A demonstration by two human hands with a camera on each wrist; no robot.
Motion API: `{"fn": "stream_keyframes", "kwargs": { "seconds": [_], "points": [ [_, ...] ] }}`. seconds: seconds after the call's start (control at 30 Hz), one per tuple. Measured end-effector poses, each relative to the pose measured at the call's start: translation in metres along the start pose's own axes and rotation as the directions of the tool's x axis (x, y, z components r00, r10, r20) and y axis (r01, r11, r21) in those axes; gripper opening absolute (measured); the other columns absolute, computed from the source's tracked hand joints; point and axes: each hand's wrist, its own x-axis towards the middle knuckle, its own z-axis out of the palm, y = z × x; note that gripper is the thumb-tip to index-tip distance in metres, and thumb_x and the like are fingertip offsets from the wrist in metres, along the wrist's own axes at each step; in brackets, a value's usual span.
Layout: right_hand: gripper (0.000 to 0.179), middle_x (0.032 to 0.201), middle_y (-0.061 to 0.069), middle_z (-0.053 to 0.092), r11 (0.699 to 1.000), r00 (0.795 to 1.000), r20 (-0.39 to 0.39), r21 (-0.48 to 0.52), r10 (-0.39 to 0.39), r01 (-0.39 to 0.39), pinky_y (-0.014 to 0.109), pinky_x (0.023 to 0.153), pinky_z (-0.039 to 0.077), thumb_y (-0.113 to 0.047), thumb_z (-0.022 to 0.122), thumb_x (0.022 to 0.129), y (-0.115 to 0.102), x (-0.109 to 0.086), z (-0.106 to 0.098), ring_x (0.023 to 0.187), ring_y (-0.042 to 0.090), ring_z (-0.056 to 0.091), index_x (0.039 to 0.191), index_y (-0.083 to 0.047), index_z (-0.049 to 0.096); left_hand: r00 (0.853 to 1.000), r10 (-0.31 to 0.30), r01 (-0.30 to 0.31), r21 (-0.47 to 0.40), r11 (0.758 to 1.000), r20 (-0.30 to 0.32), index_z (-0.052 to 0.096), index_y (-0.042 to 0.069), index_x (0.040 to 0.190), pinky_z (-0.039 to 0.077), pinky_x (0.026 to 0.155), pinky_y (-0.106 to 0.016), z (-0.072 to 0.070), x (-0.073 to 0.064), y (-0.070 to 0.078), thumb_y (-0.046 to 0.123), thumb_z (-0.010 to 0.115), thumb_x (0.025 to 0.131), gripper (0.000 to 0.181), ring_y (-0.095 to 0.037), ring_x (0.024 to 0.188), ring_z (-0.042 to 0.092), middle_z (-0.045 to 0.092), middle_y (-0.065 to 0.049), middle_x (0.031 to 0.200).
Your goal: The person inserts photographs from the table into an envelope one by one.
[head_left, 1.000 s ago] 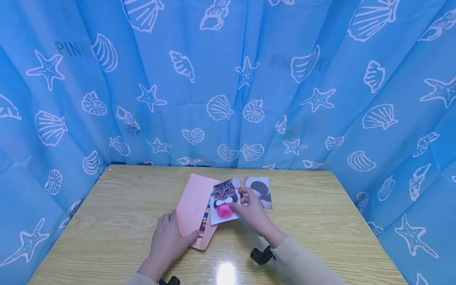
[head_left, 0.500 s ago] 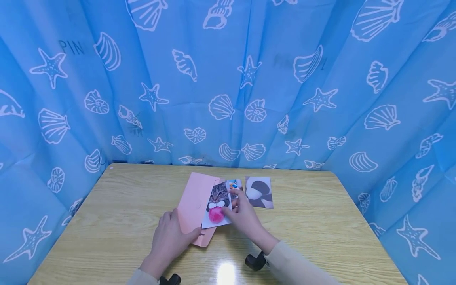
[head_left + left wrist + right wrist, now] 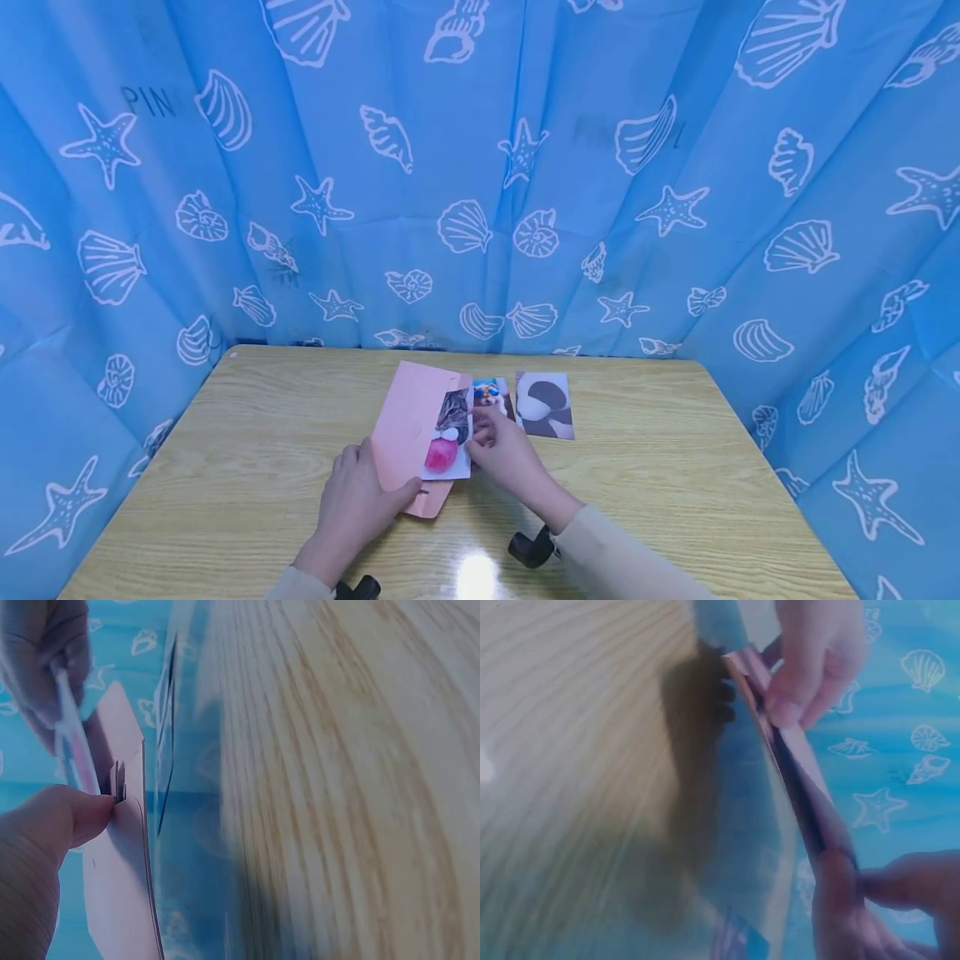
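A pink paper envelope (image 3: 399,417), its mouth facing right, is held tilted above the table by my left hand (image 3: 362,510). In the left wrist view the thumb (image 3: 71,817) presses on the envelope's near side at its mouth. My right hand (image 3: 513,458) pinches the right edge of a photo (image 3: 450,446) of a tabby cat with a pink ball. The photo's left part is hidden inside the envelope. Other prints inside show as thin edges (image 3: 118,780) by the left thumb. Both hands also appear in the right wrist view, the right hand (image 3: 885,904) at the lower right.
Two more photos lie on the wooden table (image 3: 637,500): a colourful one (image 3: 492,392), partly behind the right hand, and a grey-and-white one (image 3: 543,404) to its right. A blue curtain (image 3: 480,167) with white shells hangs behind the table's far edge.
The right hand has moved left, and the cat photo has slid partly into the envelope. The colourful photo on the table has come into sight behind it. The left hand has barely moved.
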Motion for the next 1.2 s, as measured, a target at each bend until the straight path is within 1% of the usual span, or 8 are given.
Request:
{"fn": "stream_keyframes", "kwargs": {
  "seconds": [0.1,0.2,0.37,0.57,0.8,0.93,1.07,1.2],
  "points": [
    [0.048,0.081,0.007,0.068,0.999,0.999,0.013,0.011,0.043,-0.044,0.028,0.054,0.052,-0.001,0.065,0.086,0.005,0.001,0.006,0.065,0.018,0.065,0.131,0.006,0.050,1.000,-0.011,0.011,-0.001,1.000,0.010,0.044,-0.012,0.133,0.046,0.086,-0.052,-0.001,0.000,0.001,0.067,0.072,0.067,0.107,-0.035,0.104,0.048,0.050,-0.025,0.120],
    [0.049,0.078,0.008,0.067,0.995,0.997,0.029,0.052,0.078,-0.080,0.032,0.053,0.053,0.001,0.064,0.085,0.007,0.002,0.014,0.060,0.024,0.065,0.131,0.006,0.048,1.000,-0.014,0.014,-0.003,1.000,0.010,0.044,-0.012,0.132,0.046,0.085,-0.052,-0.002,0.000,0.002,0.068,0.072,0.067,0.107,-0.034,0.103,0.048,0.050,-0.024,0.118],
    [0.049,0.077,0.006,0.063,0.990,0.994,0.026,0.091,0.104,-0.106,0.032,0.052,0.053,0.002,0.063,0.084,0.006,0.003,0.028,0.057,0.023,0.065,0.131,0.004,0.048,1.000,-0.001,0.001,-0.004,1.000,-0.010,0.046,-0.011,0.131,0.047,0.082,-0.051,-0.002,-0.001,0.001,0.067,0.071,0.068,0.104,-0.032,0.100,0.049,0.052,-0.022,0.114],
    [0.042,0.082,0.008,0.060,0.986,0.996,0.015,0.135,0.093,-0.094,0.032,0.051,0.054,0.005,0.062,0.085,0.005,0.002,0.044,0.056,0.022,0.064,0.125,0.006,0.050,0.999,0.017,-0.017,-0.003,1.000,-0.030,0.048,-0.011,0.130,0.048,0.080,-0.050,-0.002,-0.001,0.000,0.068,0.070,0.068,0.103,-0.033,0.101,0.050,0.052,-0.022,0.113],
    [0.041,0.099,0.014,0.060,0.988,0.996,0.019,0.131,0.082,-0.084,0.027,0.056,0.054,0.005,0.062,0.084,0.000,-0.002,0.054,0.071,0.015,0.061,0.124,0.010,0.053,0.999,0.027,-0.027,-0.003,1.000,-0.043,0.048,-0.011,0.130,0.048,0.079,-0.049,-0.002,-0.002,-0.001,0.068,0.070,0.069,0.102,-0.032,0.100,0.050,0.052,-0.022,0.113],
    [0.041,0.099,0.013,0.062,0.987,0.997,0.037,0.143,0.068,-0.073,0.026,0.059,0.053,0.003,0.062,0.084,0.001,-0.004,0.056,0.073,0.015,0.062,0.123,0.012,0.055,0.999,0.024,-0.024,0.000,1.000,-0.046,0.047,-0.011,0.130,0.047,0.080,-0.050,-0.003,-0.002,-0.002,0.068,0.070,0.069,0.103,-0.033,0.102,0.050,0.052,-0.024,0.116],
    [0.040,0.099,0.011,0.064,0.985,0.998,0.043,0.167,0.043,-0.049,0.026,0.065,0.053,0.002,0.063,0.085,0.003,-0.005,0.059,0.081,0.017,0.061,0.123,0.012,0.056,0.999,0.008,-0.009,-0.001,1.000,-0.034,0.045,-0.012,0.132,0.047,0.082,-0.051,-0.004,-0.002,-0.003,0.069,0.069,0.070,0.105,-0.035,0.105,0.049,0.050,-0.026,0.119],
    [0.038,0.099,0.011,0.064,0.989,0.999,0.050,0.146,0.015,-0.022,0.025,0.071,0.051,0.002,0.062,0.087,0.003,-0.005,0.059,0.088,0.019,0.059,0.122,0.012,0.058,1.000,-0.003,0.002,-0.005,1.000,-0.028,0.044,-0.012,0.132,0.047,0.082,-0.052,-0.004,-0.002,-0.003,0.068,0.069,0.070,0.105,-0.036,0.106,0.048,0.049,-0.027,0.121]
  ]
}}
